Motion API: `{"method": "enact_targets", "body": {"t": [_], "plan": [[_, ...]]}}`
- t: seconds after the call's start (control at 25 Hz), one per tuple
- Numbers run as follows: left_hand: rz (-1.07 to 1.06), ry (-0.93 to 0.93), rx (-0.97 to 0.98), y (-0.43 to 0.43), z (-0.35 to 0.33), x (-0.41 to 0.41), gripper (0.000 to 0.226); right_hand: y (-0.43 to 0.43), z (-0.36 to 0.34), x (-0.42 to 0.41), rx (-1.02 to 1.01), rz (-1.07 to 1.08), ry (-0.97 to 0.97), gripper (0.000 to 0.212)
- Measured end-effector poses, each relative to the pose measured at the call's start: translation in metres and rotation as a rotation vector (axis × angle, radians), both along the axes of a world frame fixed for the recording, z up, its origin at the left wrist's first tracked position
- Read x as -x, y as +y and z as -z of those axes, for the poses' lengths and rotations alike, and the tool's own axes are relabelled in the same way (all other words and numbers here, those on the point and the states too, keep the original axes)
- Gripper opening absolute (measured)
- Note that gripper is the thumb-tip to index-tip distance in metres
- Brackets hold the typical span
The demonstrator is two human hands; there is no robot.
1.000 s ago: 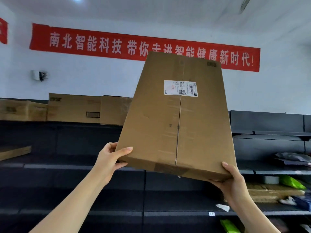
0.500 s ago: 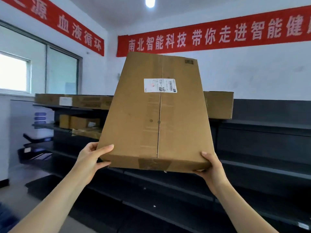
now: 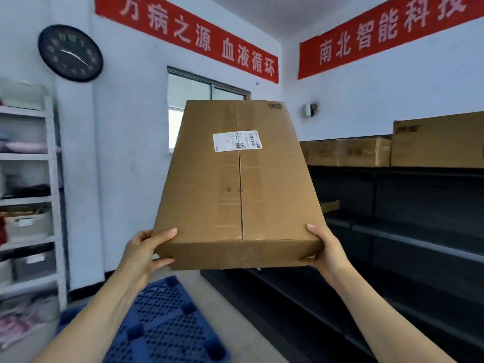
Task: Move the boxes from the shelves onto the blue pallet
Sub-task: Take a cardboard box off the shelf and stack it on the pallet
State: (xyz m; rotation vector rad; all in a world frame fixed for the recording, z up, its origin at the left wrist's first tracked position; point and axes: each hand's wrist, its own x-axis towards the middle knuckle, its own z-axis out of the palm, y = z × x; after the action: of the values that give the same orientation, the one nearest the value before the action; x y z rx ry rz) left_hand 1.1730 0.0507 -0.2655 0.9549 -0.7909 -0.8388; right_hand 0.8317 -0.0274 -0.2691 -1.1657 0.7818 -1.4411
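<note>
Cardboard box fills the middle of the view, held up in the air with its labelled face toward the camera and its near edge caught between both hands. The left hand grips the near left corner, thumb laid on the top face and the other fingers curled underneath. The right hand grips the near right corner the same way, thumb on top and the remaining fingers hidden below the box. Compared with a second ago the hold is unchanged, but the room has swung round. The dark shelves that stood straight behind the box now lie out beyond the right-hand fingers. The blue pallet has come into view on the floor, below the left-hand fingers. This suggests the person has turned from the shelving toward the drop-off. The box touches nothing but the hands and hangs well above the pallet, so the carry looks nearly over and the lowering comes next. More boxes sit on the top shelf far beyond the right thumb, so much of the task likely remains.
</note>
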Motion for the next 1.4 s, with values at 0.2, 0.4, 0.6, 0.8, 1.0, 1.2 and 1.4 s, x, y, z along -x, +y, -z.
{"method": "enact_targets", "body": {"t": [0.2,0.4,0.6,0.8,1.0,1.2,1.4], "plan": [[-0.166,0.027,-0.058,-0.083,0.032,-0.104,0.025,-0.131,0.025,-0.119,-0.069,-0.159,0.038,0.033],[-0.332,0.047,-0.176,-0.197,0.066,-0.195,0.033,-0.298,0.057,-0.233,-0.163,-0.306,0.109,0.036],[-0.449,0.041,-0.283,-0.28,0.081,-0.283,0.059,-0.424,0.077,-0.345,-0.266,-0.461,0.146,0.023],[-0.546,0.099,-0.346,-0.352,0.12,-0.386,0.06,-0.514,0.113,-0.469,-0.326,-0.541,0.192,0.023],[-0.54,0.127,-0.38,-0.429,0.157,-0.514,0.045,-0.596,0.15,-0.601,-0.37,-0.54,0.21,0.014],[-0.484,0.153,-0.484,-0.5,0.19,-0.632,0.044,-0.657,0.188,-0.71,-0.487,-0.522,0.258,0.014],[-0.435,0.217,-0.596,-0.571,0.262,-0.715,0.057,-0.728,0.248,-0.794,-0.612,-0.518,0.332,0.022]]}}
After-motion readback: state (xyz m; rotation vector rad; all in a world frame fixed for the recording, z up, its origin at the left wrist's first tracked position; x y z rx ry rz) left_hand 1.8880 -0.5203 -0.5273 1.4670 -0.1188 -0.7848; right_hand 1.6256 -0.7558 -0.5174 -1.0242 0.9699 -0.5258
